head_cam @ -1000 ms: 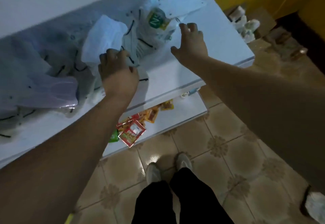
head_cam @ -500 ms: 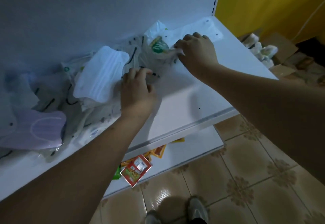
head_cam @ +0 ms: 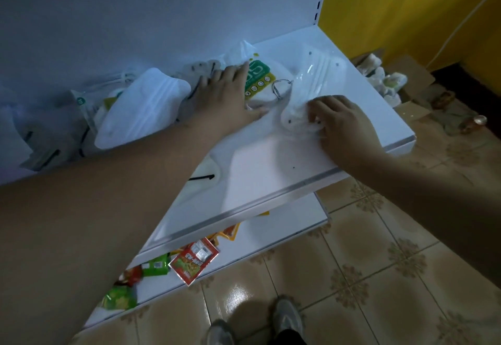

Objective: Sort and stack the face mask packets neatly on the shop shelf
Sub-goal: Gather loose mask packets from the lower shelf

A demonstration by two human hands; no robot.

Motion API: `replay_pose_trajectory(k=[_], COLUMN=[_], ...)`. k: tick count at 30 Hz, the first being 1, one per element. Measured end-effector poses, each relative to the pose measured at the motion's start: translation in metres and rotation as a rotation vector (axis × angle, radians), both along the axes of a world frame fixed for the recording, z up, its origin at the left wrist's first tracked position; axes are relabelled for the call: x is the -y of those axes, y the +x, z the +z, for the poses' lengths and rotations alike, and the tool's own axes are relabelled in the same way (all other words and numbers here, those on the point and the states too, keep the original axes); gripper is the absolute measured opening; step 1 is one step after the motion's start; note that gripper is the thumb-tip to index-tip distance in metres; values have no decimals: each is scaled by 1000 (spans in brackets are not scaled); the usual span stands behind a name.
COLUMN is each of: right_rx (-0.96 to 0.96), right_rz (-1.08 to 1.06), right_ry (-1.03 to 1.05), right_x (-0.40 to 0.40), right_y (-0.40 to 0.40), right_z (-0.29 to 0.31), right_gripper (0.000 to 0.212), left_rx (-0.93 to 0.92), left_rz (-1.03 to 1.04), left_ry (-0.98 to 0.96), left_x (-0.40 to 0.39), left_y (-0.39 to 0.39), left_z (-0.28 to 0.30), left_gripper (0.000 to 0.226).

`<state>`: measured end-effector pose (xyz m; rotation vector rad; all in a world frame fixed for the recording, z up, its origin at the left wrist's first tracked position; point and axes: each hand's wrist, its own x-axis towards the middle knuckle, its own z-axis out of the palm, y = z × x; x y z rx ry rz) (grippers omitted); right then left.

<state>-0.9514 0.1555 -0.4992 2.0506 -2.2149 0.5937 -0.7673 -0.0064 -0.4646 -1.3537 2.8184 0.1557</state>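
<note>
On the white shop shelf [head_cam: 273, 171], the left hand [head_cam: 225, 95] lies flat with its fingers straight, pressing down on a green-labelled packet [head_cam: 259, 75] in the upper middle of the frame; this looks like a way of pinning that slippery packet so it does not slide while the other hand works. The right hand [head_cam: 341, 125], right of centre, has its fingers curled onto the near end of a clear packet with a white mask [head_cam: 311, 84], pinching the crinkled plastic, probably to drag it clear of the jumble and start a tidy stack on the bare part of the shelf. That clear packet stretches away from the right hand toward the upper right, touching the green-labelled packet's edge, so the two hands sit just beside each other with the packets between them. At the left of the frame a loose heap of mask packets [head_cam: 141, 106] leans against the back panel [head_cam: 162, 13], unsorted and partly hidden under the left forearm. The lower shelf [head_cam: 284, 233] carries red and green snack sachets [head_cam: 193, 259], which seem no part of this job. Most of the sorting appears still to do.
</note>
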Motion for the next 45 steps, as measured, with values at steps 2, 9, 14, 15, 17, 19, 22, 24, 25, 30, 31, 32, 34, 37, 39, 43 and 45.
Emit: replay_pose_trajectory(k=[2,9,14,15,17,19,22,24,25,30,31,32,34,37,39,43,45], right_rx=[86,309,1183,1451,1836,1826,1592,1565,1598,1732,1713,1693,1672,1620,1545,1402,1417], right_rz=[-45,97,-382,-379,-293,-180,-348,-463,-476,-398,-390,-374,-339,-263,-213,-107,-30], right_ry=[36,202,25,50,176,337,437,355,286,241,268,293,323,312,311,254,220], right_x=[-5,5,32,39,45,47,41,27,17,-60,-79,-97,-128,-159,-164,-141,-122], right_y=[-1,11,24,19,5,2,9,16,19,40,47,54,70,104,130,205,245], right_z=[0,15,62,75,102,117,125,134,142,180,190,202,231,280,310,374,400], right_gripper=[46,68,31,40,74,69,31,21,16,27,32,35,38,36,33,28,28], left_rx=[-30,-511,-652,-644,-590,-535,-461,-443,-483,-930,-969,-1005,-1050,-1053,-1067,-1173,-1233], left_rz=[-21,135,31,-37,-155,-301,-404,-195,-32,469,478,478,484,421,391,358,374], left_ry=[-103,-95,-251,-258,-234,-186,-143,65,217,1021,1092,1149,1201,1281,1280,1087,978], left_x=[6,23,5,-4,-25,-44,-62,-83,-99,-178,-194,-210,-235,-261,-268,-265,-256], left_y=[-5,-4,7,8,10,12,25,34,38,49,57,65,87,130,162,235,276], left_z=[2,44,62,62,63,65,69,82,94,146,156,164,180,212,238,306,337], left_gripper=[80,28,40,42,46,46,45,63,72,85,74,60,40,27,27,31,32])
